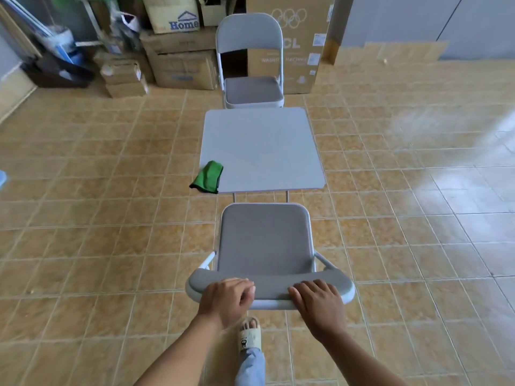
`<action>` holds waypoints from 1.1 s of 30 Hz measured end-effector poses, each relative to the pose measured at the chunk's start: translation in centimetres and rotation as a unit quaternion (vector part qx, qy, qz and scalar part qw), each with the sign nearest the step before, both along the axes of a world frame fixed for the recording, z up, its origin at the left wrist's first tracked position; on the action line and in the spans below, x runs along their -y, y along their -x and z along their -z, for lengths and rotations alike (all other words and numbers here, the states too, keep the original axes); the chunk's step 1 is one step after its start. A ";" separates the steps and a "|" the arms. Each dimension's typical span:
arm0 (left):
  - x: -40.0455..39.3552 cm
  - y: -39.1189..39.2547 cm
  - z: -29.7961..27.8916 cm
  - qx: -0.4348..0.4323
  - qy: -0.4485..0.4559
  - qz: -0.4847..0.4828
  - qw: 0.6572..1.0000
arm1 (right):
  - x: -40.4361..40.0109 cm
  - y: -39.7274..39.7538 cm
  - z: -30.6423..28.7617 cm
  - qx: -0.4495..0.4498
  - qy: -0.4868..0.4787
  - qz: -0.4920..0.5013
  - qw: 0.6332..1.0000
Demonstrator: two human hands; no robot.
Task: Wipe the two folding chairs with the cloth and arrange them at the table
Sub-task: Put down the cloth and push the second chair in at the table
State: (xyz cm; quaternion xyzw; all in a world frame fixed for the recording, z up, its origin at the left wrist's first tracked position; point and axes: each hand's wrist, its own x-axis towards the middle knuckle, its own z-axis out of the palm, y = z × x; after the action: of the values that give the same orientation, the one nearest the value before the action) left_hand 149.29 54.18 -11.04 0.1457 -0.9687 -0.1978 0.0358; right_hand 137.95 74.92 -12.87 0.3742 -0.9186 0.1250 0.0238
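Both hands, left hand (227,298) and right hand (317,300), curl their grip over the near chair (264,240) backrest; cloth (208,177) overhangs the bench (262,146) corner

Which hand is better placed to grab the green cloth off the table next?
Probably the left hand: the green cloth hangs over the table's near-left corner, on its side. The right hand would have to cross the near chair.

My two bare arms reach out in front of me and down. My left hand (227,298) has its fingers curled over the top of the chair back (270,288). My right hand (317,302) lies on the same top edge, its fingers bent over it. One foot (249,334) in a sandal stands between my arms.
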 end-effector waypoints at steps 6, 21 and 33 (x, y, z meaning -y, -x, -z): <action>3.7 6.4 0.3 -0.014 -0.007 0.035 0.999 | 3.2 6.0 -0.8 0.029 -0.004 0.015 0.999; 4.6 15.5 0.9 -0.066 -0.010 0.047 0.997 | 4.4 17.2 -0.2 -0.002 0.014 -0.030 0.999; 5.4 14.3 1.4 -0.073 -0.014 0.054 0.996 | 4.7 14.2 -0.2 -0.001 0.001 0.009 1.000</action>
State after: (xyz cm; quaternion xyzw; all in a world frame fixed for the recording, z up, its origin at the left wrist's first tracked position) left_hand 134.96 48.82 -12.41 0.0793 -0.9670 -0.2234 0.0937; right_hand 123.72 70.22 -12.67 0.3658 -0.9219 0.1252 0.0261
